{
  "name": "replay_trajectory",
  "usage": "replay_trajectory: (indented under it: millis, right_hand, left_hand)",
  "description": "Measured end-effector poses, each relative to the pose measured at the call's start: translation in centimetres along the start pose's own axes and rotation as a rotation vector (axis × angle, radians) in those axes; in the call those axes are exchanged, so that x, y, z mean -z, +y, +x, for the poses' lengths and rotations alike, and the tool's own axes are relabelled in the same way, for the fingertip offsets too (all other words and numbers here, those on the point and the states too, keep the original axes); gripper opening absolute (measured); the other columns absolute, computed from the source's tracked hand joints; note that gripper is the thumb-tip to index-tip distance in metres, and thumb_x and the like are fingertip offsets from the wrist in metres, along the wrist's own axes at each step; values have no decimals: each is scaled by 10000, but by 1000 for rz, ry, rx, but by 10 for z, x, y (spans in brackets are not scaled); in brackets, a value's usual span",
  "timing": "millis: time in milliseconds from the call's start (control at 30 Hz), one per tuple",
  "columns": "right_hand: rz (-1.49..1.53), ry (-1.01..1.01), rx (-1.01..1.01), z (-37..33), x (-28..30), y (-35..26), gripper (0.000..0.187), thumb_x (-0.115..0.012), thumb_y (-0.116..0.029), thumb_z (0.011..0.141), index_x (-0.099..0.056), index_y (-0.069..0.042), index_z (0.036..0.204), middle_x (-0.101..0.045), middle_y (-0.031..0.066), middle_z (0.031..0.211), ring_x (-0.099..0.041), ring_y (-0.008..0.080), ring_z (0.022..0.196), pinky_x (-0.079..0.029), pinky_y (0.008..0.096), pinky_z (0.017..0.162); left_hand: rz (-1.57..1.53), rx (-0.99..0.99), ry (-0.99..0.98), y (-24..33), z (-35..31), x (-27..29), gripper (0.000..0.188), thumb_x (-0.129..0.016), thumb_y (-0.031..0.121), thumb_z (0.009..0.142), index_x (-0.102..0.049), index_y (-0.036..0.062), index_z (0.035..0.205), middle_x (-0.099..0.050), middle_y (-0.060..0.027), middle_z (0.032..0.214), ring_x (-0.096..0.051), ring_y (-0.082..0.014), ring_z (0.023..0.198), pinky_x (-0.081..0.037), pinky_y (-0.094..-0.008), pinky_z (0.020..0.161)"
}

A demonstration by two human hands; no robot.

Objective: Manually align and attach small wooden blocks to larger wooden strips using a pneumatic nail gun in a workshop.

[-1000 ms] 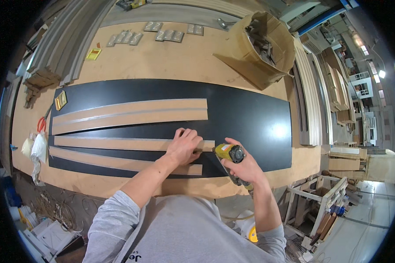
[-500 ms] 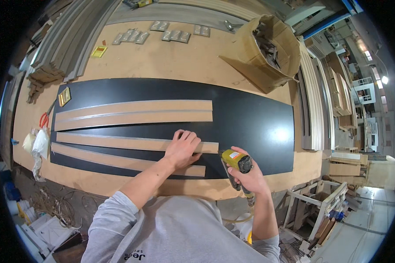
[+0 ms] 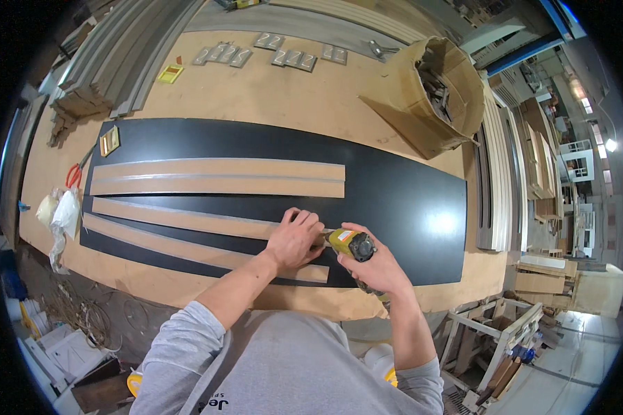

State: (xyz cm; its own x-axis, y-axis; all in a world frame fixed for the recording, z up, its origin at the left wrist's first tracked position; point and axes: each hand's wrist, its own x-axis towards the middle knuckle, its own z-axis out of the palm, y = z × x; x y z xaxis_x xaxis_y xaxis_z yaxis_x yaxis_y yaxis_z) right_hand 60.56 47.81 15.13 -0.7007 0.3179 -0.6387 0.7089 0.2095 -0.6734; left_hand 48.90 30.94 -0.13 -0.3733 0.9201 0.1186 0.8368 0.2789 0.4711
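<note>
A wooden worktable bears a long black panel, with a cardboard box beyond it. On the panel lie two adjoining upper strips, a middle strip and a lower strip. The right hand wraps its fingers around a yellow-and-black power tool, its nose near the middle strip's right end. The left hand bends close-set fingers over that strip; whether they grip or merely press, I cannot tell.
</note>
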Motion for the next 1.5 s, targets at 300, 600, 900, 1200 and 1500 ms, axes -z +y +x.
replay_trajectory:
  millis: [300,600,900,1200,1500]
  right_hand:
    - [-29,-67,-42,-3,3,4,683,-797,-292,913,-534,-271,1543,-749,114,1115,-696,168,713,-592,354,765]
    - [-82,-62,-71,-5,2,3,699,-811,-314,899,-532,-261,1537,-755,119,1092,-702,177,736,-586,363,768]
    - [-29,220,95,-2,15,42,762,-811,-322,904,-490,-210,1586,-699,193,1285,-719,353,1146,-575,427,1005]
    - [-424,742,236,21,12,104,735,-806,-232,911,-505,-111,1570,-540,196,1514,-584,387,1347,-481,446,1129]
    - [699,-39,358,4,-28,97,518,-801,-75,962,-604,-43,1440,-695,63,1275,-648,149,1198,-529,319,1018]
  left_hand:
    - [13,-16,46,0,-1,-1,442,-793,362,870,-613,82,1160,-560,-115,1166,-538,-292,1214,-375,-492,1116]
    - [-6,-10,15,0,3,3,448,-785,360,894,-632,73,1202,-579,-136,1158,-567,-315,1211,-381,-515,1126]
    - [-8,9,33,3,1,0,440,-818,326,859,-625,91,1177,-580,-107,1179,-549,-298,1213,-365,-495,1146]
    - [-65,59,-41,-1,10,10,506,-840,351,863,-674,96,1268,-614,-120,1229,-560,-320,1252,-375,-492,1154]
    - [-490,112,-610,20,26,128,424,-670,356,1053,-695,44,1339,-691,-157,1142,-660,-330,1089,-531,-411,947]
